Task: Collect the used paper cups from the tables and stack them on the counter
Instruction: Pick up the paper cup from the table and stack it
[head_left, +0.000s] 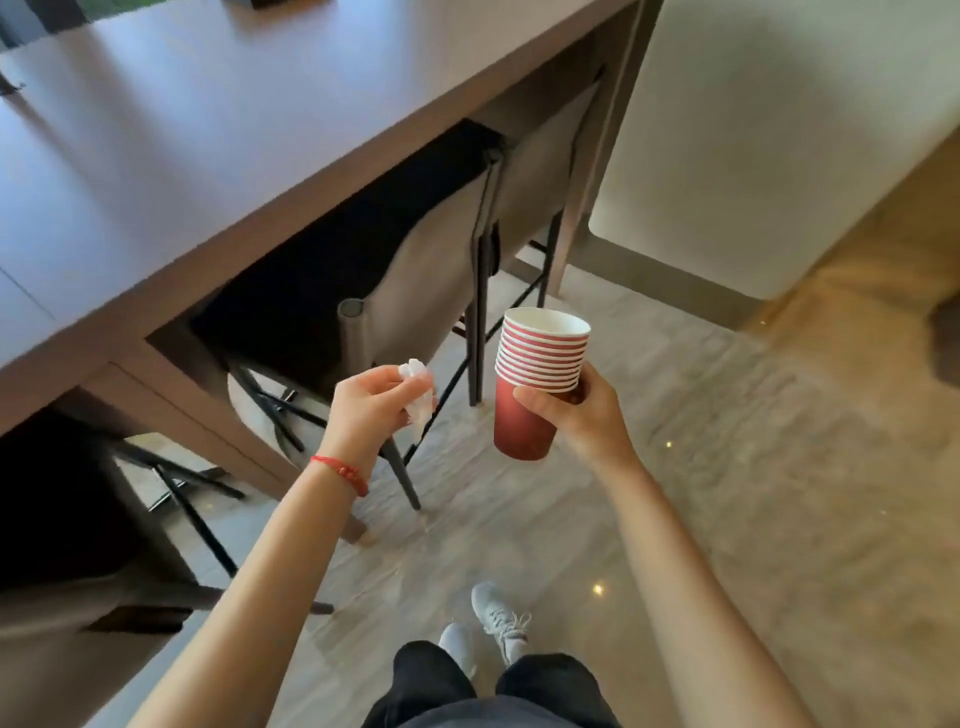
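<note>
Head view is showing a long brown table (218, 156) stretching along the left, with grey chairs (431, 260) tucked under it, while the person is standing on the tiled floor (701, 467) to its right. The step in hand looks like carrying: no cups are lying on the visible tabletop, so the next move probably calls for walking to the counter and setting the stack down upright. The right hand (587, 415) is closing its grip around the lowest cup of a nested stack of red paper cups (535, 384), held in mid-air. The left hand (369, 410) is pinching a crumpled white tissue (418, 389) between its fingertips.
</note>
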